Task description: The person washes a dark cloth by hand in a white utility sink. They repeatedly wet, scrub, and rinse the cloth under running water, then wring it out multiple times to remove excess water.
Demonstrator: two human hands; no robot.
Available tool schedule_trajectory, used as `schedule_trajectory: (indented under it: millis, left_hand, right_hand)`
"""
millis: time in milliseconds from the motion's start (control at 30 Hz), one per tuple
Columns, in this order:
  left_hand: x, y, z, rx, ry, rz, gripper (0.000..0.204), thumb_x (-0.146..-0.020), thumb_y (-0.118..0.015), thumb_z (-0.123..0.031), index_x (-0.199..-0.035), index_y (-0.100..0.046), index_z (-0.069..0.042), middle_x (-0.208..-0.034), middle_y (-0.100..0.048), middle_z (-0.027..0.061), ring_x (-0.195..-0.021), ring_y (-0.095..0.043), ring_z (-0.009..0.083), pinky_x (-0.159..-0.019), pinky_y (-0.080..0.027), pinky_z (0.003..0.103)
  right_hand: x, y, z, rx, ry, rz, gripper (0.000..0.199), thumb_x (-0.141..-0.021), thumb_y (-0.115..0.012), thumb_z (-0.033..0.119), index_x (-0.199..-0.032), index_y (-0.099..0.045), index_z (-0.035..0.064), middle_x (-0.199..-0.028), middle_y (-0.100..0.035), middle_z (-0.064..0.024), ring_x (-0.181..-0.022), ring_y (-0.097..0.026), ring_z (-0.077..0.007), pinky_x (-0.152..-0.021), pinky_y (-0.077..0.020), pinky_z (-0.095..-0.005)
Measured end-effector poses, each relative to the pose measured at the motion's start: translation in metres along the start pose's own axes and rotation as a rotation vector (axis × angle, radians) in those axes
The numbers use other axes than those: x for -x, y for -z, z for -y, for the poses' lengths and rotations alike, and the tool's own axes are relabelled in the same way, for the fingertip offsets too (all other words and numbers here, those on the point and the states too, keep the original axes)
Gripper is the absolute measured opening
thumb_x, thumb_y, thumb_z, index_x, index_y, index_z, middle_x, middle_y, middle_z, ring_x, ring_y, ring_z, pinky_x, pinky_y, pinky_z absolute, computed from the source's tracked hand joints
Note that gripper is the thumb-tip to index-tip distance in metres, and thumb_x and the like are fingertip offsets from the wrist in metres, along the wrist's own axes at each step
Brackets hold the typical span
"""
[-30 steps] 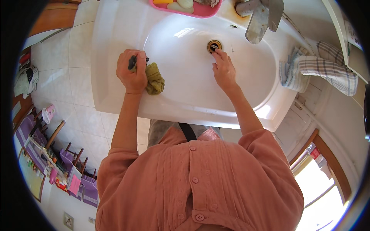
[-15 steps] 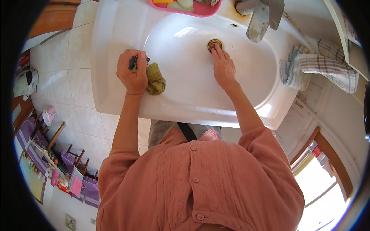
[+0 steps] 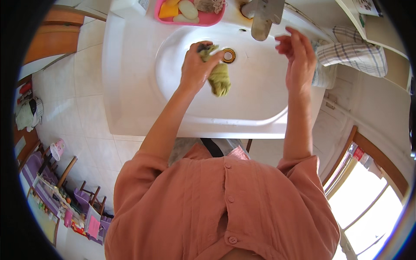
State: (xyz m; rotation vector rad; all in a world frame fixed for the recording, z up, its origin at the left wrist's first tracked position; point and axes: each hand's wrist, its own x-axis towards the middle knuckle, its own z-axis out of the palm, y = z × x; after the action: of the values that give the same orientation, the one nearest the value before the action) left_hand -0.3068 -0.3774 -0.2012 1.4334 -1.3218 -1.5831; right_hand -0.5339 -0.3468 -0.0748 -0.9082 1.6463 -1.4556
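Note:
My left hand (image 3: 196, 68) is over the left half of the white sink basin (image 3: 255, 97), its fingers closed round a bunched olive-green cloth (image 3: 220, 81). The cloth's lower end hangs free beside my thumb, and a dark patch shows at its upper end between my fingers. Just right of the thumb is the brass-coloured drain (image 3: 228, 55), open in the basin's bottom. My right hand (image 3: 299, 58) is lifted over the basin's right side, near the tap (image 3: 262, 24). Its fingers are apart and loosely bent, with nothing seen in them.
A pink tray (image 3: 212, 19) with several soap bars stands on the sink's back ledge, beside a white container (image 3: 130, 7). Checked towels (image 3: 353, 54) hang at the right, close to my right hand. Tiled floor (image 3: 93, 112) lies to the left.
My left hand has carried the cloth from the sink's left rim rightward over the basin. My right hand has left the drain and moved up and right toward the tap.

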Motion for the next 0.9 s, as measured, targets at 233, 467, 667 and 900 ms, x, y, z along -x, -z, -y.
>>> schedule_trajectory:
  millis: [233,467,667,900]
  left_hand:
    - [-0.027,-0.029,0.005,-0.047,0.082,0.255,0.043,-0.097,-0.059,-0.036,-0.124,-0.061,-0.002,-0.122,-0.065,0.0126,-0.113,-0.062,0.0256,-0.099,-0.047,0.037]
    - [-0.054,-0.060,-0.045,0.580,0.435,0.425,0.036,-0.101,-0.052,-0.025,-0.121,-0.056,0.004,-0.119,-0.065,0.0158,-0.114,-0.062,0.0229,-0.102,-0.051,0.037]
    - [-0.065,-0.071,-0.043,0.539,0.452,0.418,0.034,-0.098,-0.056,-0.024,-0.121,-0.057,0.001,-0.120,-0.065,0.0126,-0.113,-0.061,0.0218,-0.100,-0.050,0.038]
    - [-0.061,-0.053,0.038,-0.731,-0.246,0.233,0.038,-0.084,-0.062,-0.008,-0.122,-0.063,-0.014,-0.123,-0.058,0.0088,-0.109,-0.060,0.0336,-0.095,-0.048,0.042]
  right_hand:
    - [-0.020,-0.016,0.040,-0.291,-0.151,0.124,0.039,-0.097,-0.053,0.010,-0.127,-0.049,-0.0152,-0.100,-0.068,-0.0209,-0.100,-0.070,-0.0326,-0.095,-0.0544,-0.0379]
    - [-0.025,-0.014,0.062,-0.350,-0.184,0.094,0.022,-0.098,-0.051,0.008,-0.116,-0.058,-0.0020,-0.099,-0.070,-0.0148,-0.097,-0.070,-0.0296,-0.090,-0.0563,-0.0390]
    - [-0.014,0.002,0.021,-0.177,-0.085,-0.019,0.029,-0.096,-0.054,0.007,-0.119,-0.058,-0.0091,-0.105,-0.070,-0.0195,-0.096,-0.070,-0.0276,-0.091,-0.0546,-0.0346]
    - [0.020,0.014,-0.141,0.135,-0.460,-0.001,0.020,-0.090,-0.063,0.008,-0.107,-0.069,-0.0002,-0.097,-0.072,-0.0075,-0.091,-0.065,-0.0159,-0.080,-0.0508,-0.0295]
